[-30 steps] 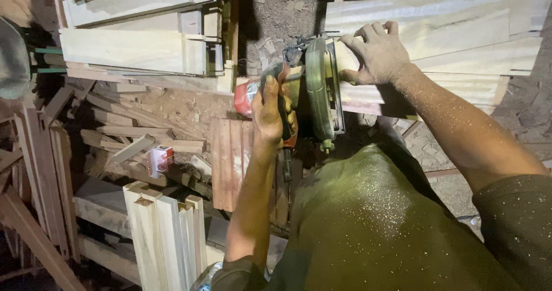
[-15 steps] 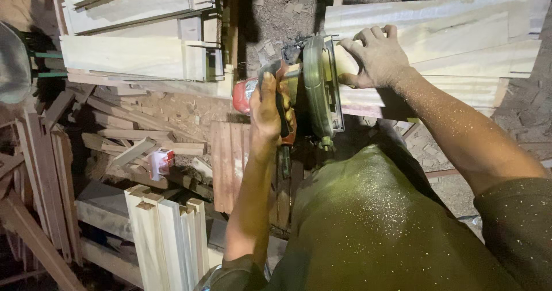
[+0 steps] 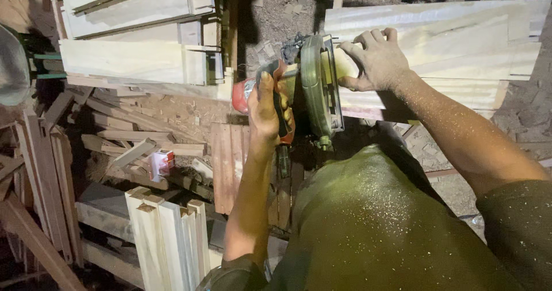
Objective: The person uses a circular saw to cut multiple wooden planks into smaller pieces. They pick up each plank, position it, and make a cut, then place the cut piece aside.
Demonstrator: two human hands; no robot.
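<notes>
My left hand is closed around the orange-and-black handle of a circular saw with a green blade guard. The saw sits at the left end of a pale wooden plank. Pressed flat on that plank just right of the guard is my right hand, fingers spread, holding the board down. Sawdust covers both forearms and my olive trousers below the saw. The blade itself is hidden by the guard.
Stacked pale boards lie at the upper left. Below them is a pile of offcuts with a small red-and-white box. Upright pale posts stand at the bottom left, reddish planks under the saw, and dirt ground on the right.
Almost nothing differs. Both hands keep their hold, and the saw stays at the plank's left end with only a slight shift in the view.
</notes>
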